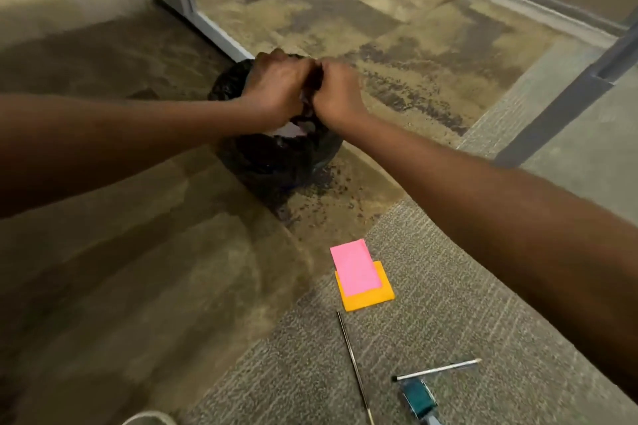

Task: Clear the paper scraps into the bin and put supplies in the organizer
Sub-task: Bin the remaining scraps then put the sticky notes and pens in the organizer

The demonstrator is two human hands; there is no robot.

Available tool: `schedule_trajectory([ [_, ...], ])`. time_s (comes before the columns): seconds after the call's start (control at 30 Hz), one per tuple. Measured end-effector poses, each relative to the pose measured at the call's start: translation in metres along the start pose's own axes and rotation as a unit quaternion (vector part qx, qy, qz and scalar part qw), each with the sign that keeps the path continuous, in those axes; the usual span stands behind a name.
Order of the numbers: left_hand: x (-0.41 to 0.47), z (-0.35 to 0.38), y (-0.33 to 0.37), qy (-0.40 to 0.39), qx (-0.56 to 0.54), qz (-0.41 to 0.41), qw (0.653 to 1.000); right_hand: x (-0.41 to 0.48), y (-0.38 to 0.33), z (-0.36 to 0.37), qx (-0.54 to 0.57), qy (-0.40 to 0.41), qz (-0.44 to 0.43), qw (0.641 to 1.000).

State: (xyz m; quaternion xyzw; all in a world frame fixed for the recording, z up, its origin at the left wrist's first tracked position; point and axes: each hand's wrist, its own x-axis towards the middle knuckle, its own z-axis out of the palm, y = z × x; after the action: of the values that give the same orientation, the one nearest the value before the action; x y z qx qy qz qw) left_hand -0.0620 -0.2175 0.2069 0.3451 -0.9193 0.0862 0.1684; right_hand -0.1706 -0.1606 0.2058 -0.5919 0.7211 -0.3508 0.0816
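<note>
Hands, left (276, 86) and right (336, 93), met fisted over the black-lined bin (272, 155) at twelve o'clock, each grip seemingly closed on white paper scraps (288, 130) so they would fall inside.

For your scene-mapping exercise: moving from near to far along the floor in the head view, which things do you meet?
Teal tape dispenser → white pen → orange sticky-note pad → pink paper slip lying on it → black-lined bin → both hands over it.

Single head-worn wide-angle view, looking forward and steeply down along both forearms, left hand (276, 86) and right hand (336, 93) mid-frame over bin (276, 155), carpet floor (431, 304) close below
</note>
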Motion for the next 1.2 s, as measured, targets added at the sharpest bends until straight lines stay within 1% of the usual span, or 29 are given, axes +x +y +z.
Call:
schedule_trajectory([
  [0.07,0.004,0.008,-0.009,-0.030,-0.005,-0.015,0.999,0.009,0.000,0.010,-0.027,-0.018,-0.006,0.999],
  [0.17,0.004,0.018,-0.011,-0.122,0.025,-0.033,0.992,0.014,0.004,0.023,-0.074,-0.077,-0.007,0.994],
  [0.2,0.001,0.021,-0.010,-0.140,0.029,-0.032,0.989,0.013,0.008,0.024,-0.088,-0.089,-0.005,0.992],
  [0.23,-0.003,0.021,-0.008,-0.140,0.035,-0.027,0.989,0.010,0.011,0.025,-0.097,-0.096,-0.004,0.991],
  [0.33,-0.020,0.019,0.004,-0.103,0.068,0.014,0.992,-0.009,0.027,0.021,-0.090,-0.075,-0.015,0.993],
  [0.4,-0.030,0.017,0.018,-0.087,0.093,0.062,0.990,-0.026,0.038,0.014,-0.108,-0.016,-0.009,0.994],
  [0.5,-0.044,0.016,0.040,-0.037,0.101,0.133,0.985,-0.053,0.055,-0.001,-0.131,0.086,-0.009,0.988],
  [0.57,-0.051,0.016,0.058,-0.001,0.080,0.161,0.984,-0.078,0.069,-0.009,-0.137,0.100,-0.014,0.985],
  [0.63,-0.059,0.020,0.077,0.008,0.058,0.188,0.980,-0.105,0.087,-0.015,-0.127,0.091,0.005,0.988],
  [0.73,-0.077,0.040,0.103,-0.025,0.047,0.248,0.967,-0.153,0.117,-0.015,-0.131,0.046,0.051,0.989],
  [0.8,-0.093,0.062,0.117,-0.074,0.048,0.261,0.961,-0.189,0.137,-0.014,-0.139,0.007,0.076,0.987],
  [0.93,-0.125,0.108,0.134,-0.230,0.017,0.194,0.953,-0.264,0.166,-0.011,-0.113,-0.070,0.117,0.984],
  [0.97,-0.132,0.118,0.136,-0.256,0.006,0.181,0.950,-0.280,0.170,-0.008,-0.102,-0.100,0.125,0.982],
  [1.0,-0.137,0.126,0.139,-0.277,-0.008,0.170,0.946,-0.295,0.171,-0.005,-0.093,-0.139,0.138,0.976],
  [1.1,-0.145,0.143,0.150,-0.335,-0.031,0.144,0.931,-0.329,0.162,0.004,-0.080,-0.253,0.196,0.944],
  [1.13,-0.147,0.147,0.154,-0.345,-0.018,0.142,0.928,-0.337,0.156,0.008,-0.083,-0.278,0.190,0.938],
  [1.2,-0.154,0.154,0.162,-0.349,0.016,0.137,0.927,-0.346,0.142,0.017,-0.105,-0.313,0.147,0.932],
])
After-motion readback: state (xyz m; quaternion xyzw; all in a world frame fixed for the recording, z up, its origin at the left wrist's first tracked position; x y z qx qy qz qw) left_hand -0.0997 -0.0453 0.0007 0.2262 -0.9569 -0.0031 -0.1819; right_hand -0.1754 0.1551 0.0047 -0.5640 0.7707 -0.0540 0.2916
